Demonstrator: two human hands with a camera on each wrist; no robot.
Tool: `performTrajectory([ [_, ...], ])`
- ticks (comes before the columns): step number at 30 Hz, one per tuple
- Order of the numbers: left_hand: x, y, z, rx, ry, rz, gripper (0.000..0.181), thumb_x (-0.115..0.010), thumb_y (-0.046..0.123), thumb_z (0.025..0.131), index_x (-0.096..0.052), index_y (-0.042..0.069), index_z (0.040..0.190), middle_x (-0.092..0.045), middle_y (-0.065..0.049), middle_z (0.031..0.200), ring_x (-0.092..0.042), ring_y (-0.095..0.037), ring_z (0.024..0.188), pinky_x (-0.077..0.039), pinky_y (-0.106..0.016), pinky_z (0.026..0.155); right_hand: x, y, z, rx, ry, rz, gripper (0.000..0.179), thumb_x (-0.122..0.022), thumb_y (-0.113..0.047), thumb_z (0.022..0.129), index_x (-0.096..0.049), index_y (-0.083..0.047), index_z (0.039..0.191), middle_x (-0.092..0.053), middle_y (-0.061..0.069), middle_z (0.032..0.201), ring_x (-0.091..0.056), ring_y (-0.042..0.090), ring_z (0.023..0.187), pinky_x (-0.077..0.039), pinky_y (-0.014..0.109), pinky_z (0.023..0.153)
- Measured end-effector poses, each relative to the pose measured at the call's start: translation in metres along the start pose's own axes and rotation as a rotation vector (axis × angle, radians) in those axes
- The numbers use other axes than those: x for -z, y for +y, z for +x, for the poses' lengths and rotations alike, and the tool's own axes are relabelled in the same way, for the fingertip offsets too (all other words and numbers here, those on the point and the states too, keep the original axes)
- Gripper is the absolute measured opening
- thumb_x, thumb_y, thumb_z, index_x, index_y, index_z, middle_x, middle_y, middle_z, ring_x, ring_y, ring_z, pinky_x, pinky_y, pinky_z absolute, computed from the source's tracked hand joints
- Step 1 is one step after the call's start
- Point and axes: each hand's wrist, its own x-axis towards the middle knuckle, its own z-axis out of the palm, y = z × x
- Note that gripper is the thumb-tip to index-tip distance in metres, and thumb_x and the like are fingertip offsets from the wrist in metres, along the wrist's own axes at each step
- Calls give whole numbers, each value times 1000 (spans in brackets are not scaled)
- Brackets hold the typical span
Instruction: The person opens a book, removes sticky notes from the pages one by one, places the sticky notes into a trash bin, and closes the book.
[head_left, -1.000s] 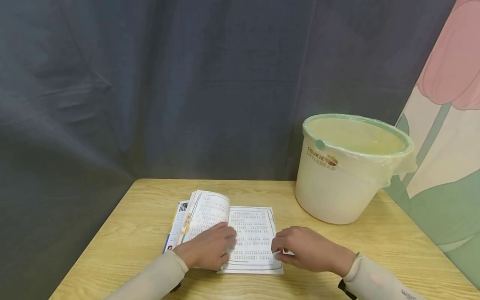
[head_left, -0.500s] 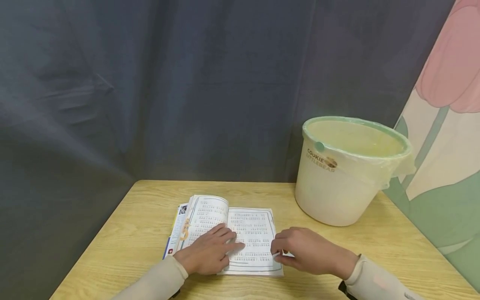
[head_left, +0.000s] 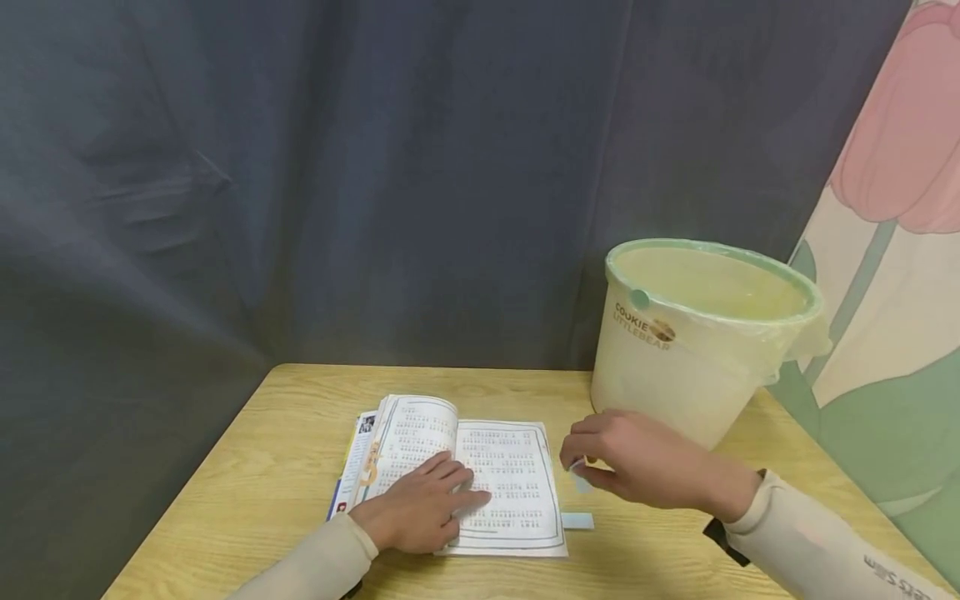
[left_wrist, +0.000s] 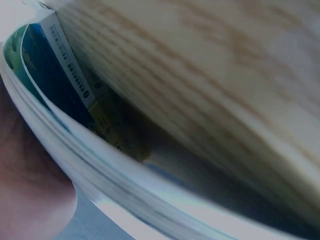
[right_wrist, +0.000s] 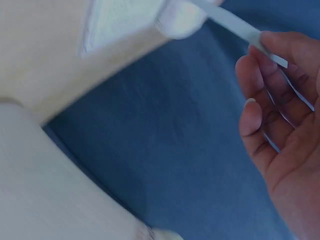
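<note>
Book [head_left: 504, 454] lies open, left hand [head_left: 420, 505] resting loose on it. Right hand [head_left: 633, 458] pinches one strip [right_wrist: 234, 26]; another strip [head_left: 577, 521] sticks out, so work looks part done.

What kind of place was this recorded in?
Likely an indoor corner arranged for tabletop work, though the wider room is out of view. A wood-grain table stands before a dark hanging cloth, with a large painted-looking tulip design at the right.

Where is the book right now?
In the head view, the open book lies on the table, under the left hand, left of the bucket.
</note>
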Motion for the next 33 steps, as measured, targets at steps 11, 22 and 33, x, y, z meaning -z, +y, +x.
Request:
performTrajectory([
  [11, 8, 3, 1, 12, -28, -18, 49, -38, 28, 103, -41, 37, 151, -45, 1, 154, -36, -18, 146, -19, -42, 127, 58, 21, -2, -95, 192, -101, 26, -81, -8, 77, -69, -26, 92, -65, -20, 89, -59, -4, 78, -54, 22, 67],
  [22, 13, 8, 0, 18, -27, -23, 49, -39, 28, 102, -41, 37, 150, -45, 2, 153, -37, -17, 144, -19, -41, 127, 66, 47, -3, -192, 244, -158, 22, -80, -8, 79, -71, -22, 93, -68, -16, 88, -61, 2, 77, -55, 29, 67],
  [33, 12, 7, -3, 5, 4, -39, 49, -40, 26, 101, -44, 35, 149, -47, 1, 151, -39, -17, 143, -21, -42, 126, 103, 97, -7, -523, 507, -150, 11, -70, -4, 89, -70, -13, 96, -72, 1, 91, -57, -4, 80, -41, 16, 68],
])
